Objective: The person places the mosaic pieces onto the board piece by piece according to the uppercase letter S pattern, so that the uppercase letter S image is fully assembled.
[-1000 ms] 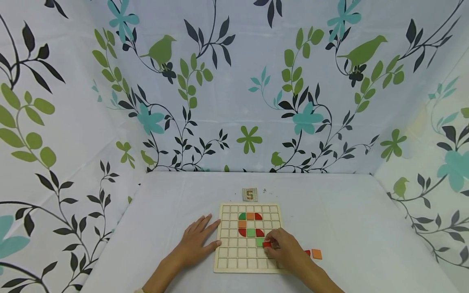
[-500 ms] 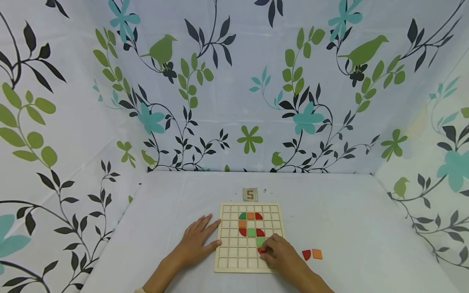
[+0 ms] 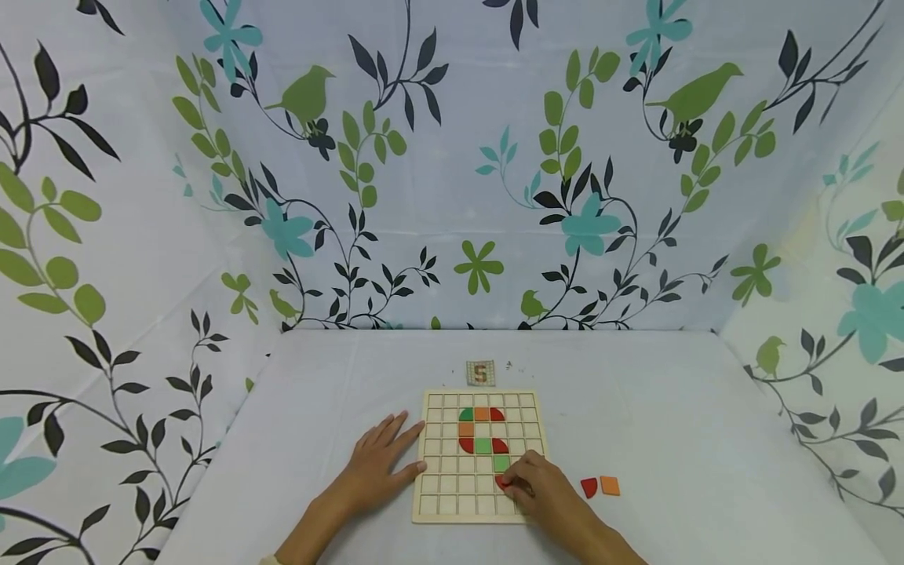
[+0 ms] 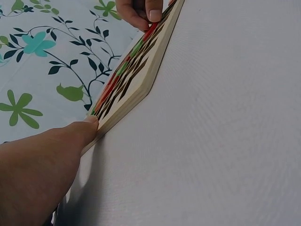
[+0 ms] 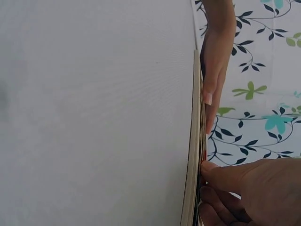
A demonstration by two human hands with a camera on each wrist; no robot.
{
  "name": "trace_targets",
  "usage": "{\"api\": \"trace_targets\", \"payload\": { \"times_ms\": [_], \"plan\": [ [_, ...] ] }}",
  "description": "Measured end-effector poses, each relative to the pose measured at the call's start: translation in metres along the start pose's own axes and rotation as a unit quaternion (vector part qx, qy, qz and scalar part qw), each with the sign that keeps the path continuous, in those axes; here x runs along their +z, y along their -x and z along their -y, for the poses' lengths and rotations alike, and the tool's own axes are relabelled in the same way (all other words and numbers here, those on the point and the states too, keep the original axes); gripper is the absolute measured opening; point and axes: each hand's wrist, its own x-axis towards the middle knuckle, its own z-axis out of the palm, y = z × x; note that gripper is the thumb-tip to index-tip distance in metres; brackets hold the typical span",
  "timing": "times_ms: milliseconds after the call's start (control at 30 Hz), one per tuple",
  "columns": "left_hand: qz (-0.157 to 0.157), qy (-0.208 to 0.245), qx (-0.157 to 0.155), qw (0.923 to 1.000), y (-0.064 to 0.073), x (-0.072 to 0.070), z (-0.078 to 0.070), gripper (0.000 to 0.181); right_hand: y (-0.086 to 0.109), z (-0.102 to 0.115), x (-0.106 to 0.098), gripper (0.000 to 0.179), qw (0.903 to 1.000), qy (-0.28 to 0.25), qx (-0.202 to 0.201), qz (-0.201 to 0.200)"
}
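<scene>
A wooden grid board (image 3: 439,485) lies on the white table, with red, orange and green tiles set in several of its cells. My left hand (image 3: 376,461) rests flat with spread fingers, its thumb and fingertips touching the board's left edge. With thumb and fingers, my right hand (image 3: 549,493) pinches a red tile (image 3: 501,482) at the cell just below a green square tile (image 3: 501,464). The fingers partly cover this red tile, so its full shape is hidden. In the left wrist view, the right hand (image 4: 141,12) holds the tile low against the board.
A loose red quarter-round tile (image 3: 589,487) and an orange square tile (image 3: 610,486) lie right of the board. Behind it sits a small card (image 3: 481,373) showing an S-like pattern. A patterned cloth (image 3: 452,157) hangs around the table's back and sides.
My right hand has moved left and slightly down with the red tile, to the cell beneath the green square. The loose red tile is now uncovered. My left hand stays put.
</scene>
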Motion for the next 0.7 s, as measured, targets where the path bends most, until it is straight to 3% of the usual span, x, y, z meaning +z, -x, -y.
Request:
{"api": "trace_targets", "payload": {
  "times_ms": [300,700],
  "plan": [
    [-0.008,0.000,0.005,1.0000,-0.0004,0.0023,0.0030,0.070,-0.0013,0.0015,-0.0013,0.013,0.9995,0.028,-0.010,0.011],
    [-0.006,0.004,0.004,1.0000,0.0001,0.0023,0.0045,0.071,-0.0052,0.0009,-0.0069,0.017,0.9885,0.113,-0.096,0.029]
  ]
}}
